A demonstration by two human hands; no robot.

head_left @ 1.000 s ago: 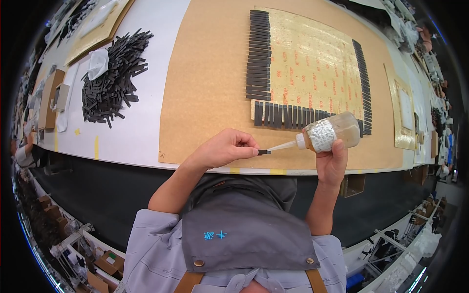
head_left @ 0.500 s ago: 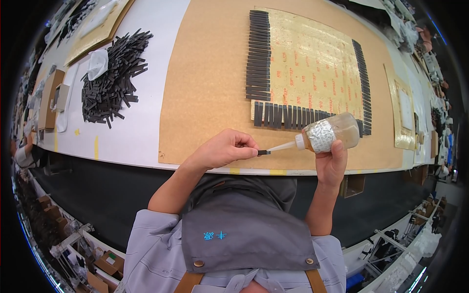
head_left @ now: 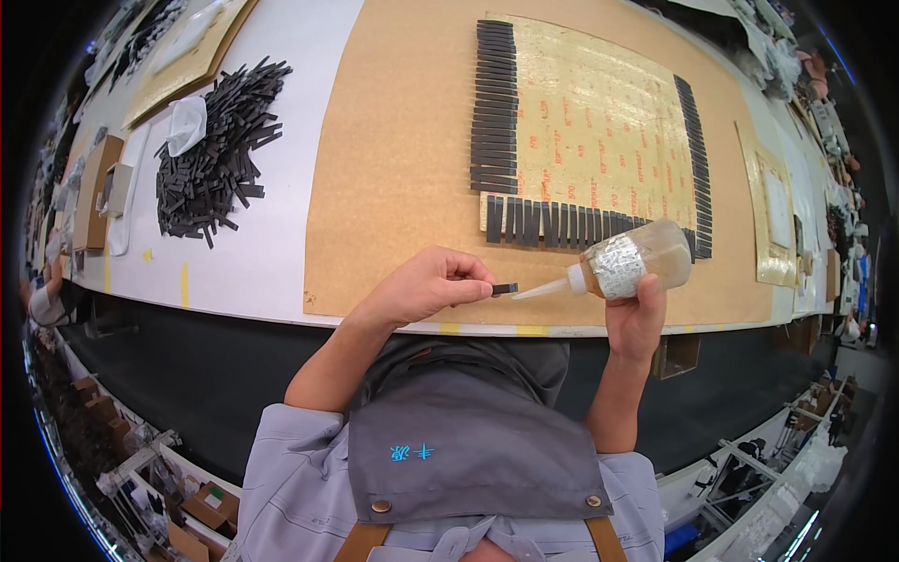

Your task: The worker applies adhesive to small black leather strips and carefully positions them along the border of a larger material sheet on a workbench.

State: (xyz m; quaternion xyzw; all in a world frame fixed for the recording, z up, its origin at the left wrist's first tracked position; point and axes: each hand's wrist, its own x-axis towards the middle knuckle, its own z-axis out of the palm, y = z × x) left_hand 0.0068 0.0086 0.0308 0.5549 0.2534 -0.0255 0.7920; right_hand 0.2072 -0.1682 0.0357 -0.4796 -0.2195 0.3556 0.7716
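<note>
Many loose black strips (head_left: 217, 140) far left | rows (head_left: 571, 223) by glue bottle (head_left: 629, 266) — unobstructed

Two hands are showing, the left hand (head_left: 426, 286) pinching one black strip (head_left: 504, 288) and the right hand (head_left: 637, 318) gripping one glue bottle (head_left: 629, 265). One yellow sheet (head_left: 590, 140) is lying far on one brown board (head_left: 403, 169), edged by three rows of strips. One loose strip pile (head_left: 211, 164) is sitting far left, too many to count.
</note>
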